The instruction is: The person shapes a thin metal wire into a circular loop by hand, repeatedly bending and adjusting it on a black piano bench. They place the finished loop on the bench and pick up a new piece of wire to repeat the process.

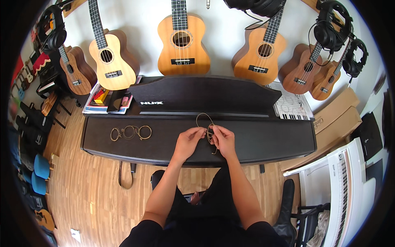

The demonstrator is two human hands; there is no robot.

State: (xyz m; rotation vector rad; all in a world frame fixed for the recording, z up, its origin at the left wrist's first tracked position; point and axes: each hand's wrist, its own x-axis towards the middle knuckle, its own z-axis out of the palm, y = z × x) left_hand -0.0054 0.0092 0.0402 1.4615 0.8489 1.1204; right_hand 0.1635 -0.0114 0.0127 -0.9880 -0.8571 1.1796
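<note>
Over the closed lid of the dark digital piano (255, 142), the left hand (188, 141) and right hand (223, 140) both pinch a thin coiled string (204, 119), best wound slowly with even loops kept from kinking.

Both forearms reach forward over the closed piano lid (255, 142) — left hand (188, 143) and right hand (223, 141) pinched, fingertips nearly meeting.

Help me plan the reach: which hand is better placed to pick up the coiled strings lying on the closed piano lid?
Probably the left hand: the coiled strings lie on its side of the piano lid; the right hand would have to cross over.
</note>
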